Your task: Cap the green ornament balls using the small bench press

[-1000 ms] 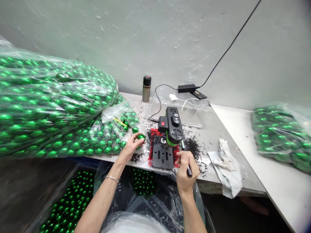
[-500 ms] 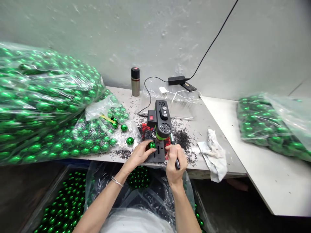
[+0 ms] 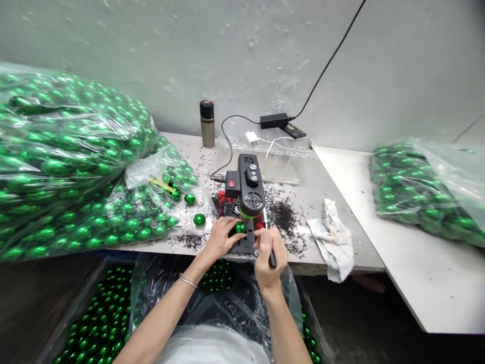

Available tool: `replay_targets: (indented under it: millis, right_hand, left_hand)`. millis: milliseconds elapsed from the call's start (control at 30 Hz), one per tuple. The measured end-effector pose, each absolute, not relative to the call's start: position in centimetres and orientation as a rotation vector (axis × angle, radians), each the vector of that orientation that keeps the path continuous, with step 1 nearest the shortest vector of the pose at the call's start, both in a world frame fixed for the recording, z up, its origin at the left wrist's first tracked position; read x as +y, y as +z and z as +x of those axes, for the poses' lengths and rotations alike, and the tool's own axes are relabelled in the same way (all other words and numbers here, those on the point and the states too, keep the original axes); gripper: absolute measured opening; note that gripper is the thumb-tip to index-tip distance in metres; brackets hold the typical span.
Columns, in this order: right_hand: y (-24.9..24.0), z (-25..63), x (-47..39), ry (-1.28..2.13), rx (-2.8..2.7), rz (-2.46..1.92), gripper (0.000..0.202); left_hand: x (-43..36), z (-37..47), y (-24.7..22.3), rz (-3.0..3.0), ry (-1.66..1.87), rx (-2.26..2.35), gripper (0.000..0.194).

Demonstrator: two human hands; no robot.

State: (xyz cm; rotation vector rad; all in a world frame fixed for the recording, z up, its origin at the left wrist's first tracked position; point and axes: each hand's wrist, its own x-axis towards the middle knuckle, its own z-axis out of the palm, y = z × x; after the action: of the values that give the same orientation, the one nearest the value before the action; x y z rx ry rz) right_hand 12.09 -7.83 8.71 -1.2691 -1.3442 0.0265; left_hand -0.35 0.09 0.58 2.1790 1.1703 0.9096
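Between the thumb and fingers of my left hand [image 3: 221, 236] is a shiny green ball [image 3: 240, 227]. The ball sits over the slotted black base plate [image 3: 242, 246] of a small machine [image 3: 251, 182], just below its head. My right hand [image 3: 271, 253] is closed around a slim pen-like tool [image 3: 272, 260] with a dark end, on the right of the plate. The tool's upper part shows above my fist, and I cannot make out its tip. Another loose green ball [image 3: 199, 220] rests left of my left hand.
A big clear bag of green balls [image 3: 56, 167] fills the left; a smaller bag [image 3: 413, 187] lies right. Behind the machine are a flask [image 3: 207, 124] and a power adapter [image 3: 274, 120]. Black scraps [image 3: 282, 215] litter the table beside a crumpled cloth [image 3: 333, 240]. More balls [image 3: 91, 323] lie below.
The view has shifted slightly. The ball in my left hand has moved a little right, closer to the tool. My right hand keeps its grip.
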Motion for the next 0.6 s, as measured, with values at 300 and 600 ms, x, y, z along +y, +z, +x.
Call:
replay_targets:
  millis: [300,600]
  right_hand:
    - [3.6,12.5,-6.6,-0.137,-1.341,-1.141,0.02]
    - [2.6,12.2,-6.1,-0.132,-1.297,-1.128,0.021]
  left_hand:
    - [0.1,-0.3,-0.1,2.143,0.954,1.158,0.031]
    - [0.0,-0.3,-0.3,2.114,0.964,1.152,0.032]
